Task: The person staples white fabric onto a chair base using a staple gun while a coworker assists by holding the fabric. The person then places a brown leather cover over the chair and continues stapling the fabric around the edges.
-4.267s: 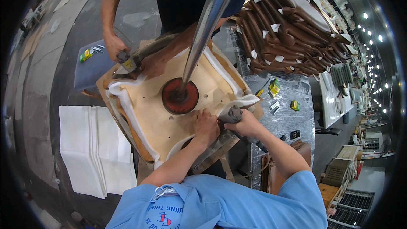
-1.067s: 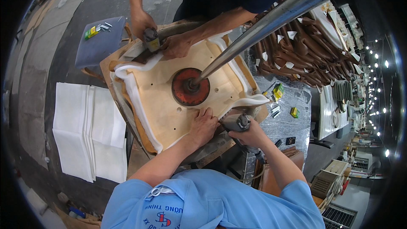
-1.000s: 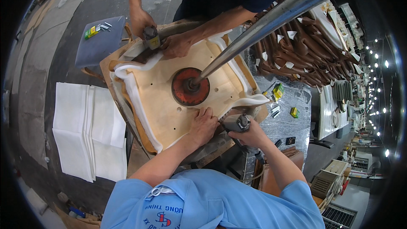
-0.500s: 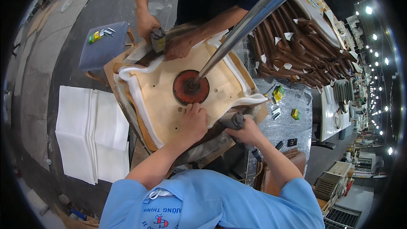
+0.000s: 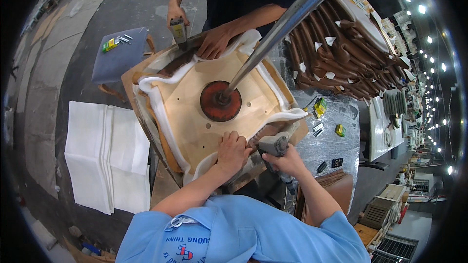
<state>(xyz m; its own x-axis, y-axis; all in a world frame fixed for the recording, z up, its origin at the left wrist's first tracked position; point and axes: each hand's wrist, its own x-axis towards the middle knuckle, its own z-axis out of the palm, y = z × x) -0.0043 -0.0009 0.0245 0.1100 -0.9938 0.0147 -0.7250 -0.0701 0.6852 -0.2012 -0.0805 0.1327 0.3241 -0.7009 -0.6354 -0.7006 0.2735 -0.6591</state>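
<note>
A light wooden seat panel (image 5: 187, 117) lies face up, edged with white padding (image 5: 157, 112) and a brown cover (image 5: 243, 163). My left hand (image 5: 233, 153) has its fingers curled over the panel's near edge, closed on the cover and padding there. My right hand (image 5: 287, 160) grips a grey staple gun (image 5: 273, 145), its nose at the near right edge beside my left fingers. Across from me, a co-worker's hand (image 5: 176, 13) holds another staple gun (image 5: 179, 31) at the far left edge. Their other hand (image 5: 214, 43) presses on the far edge.
A metal post (image 5: 278, 34) with a round red pad (image 5: 221, 101) stands on the panel's middle. Brown covers (image 5: 336, 48) are piled at far right. Yellow-green boxes (image 5: 320, 107) and staple strips lie on the right table. White sheets (image 5: 107, 156) and a blue cushion (image 5: 119, 58) are at left.
My left hand has moved back from the panel's middle to its near edge. My staple gun has shifted slightly nearer. The co-worker's staple gun has moved up and away, onto the far edge.
</note>
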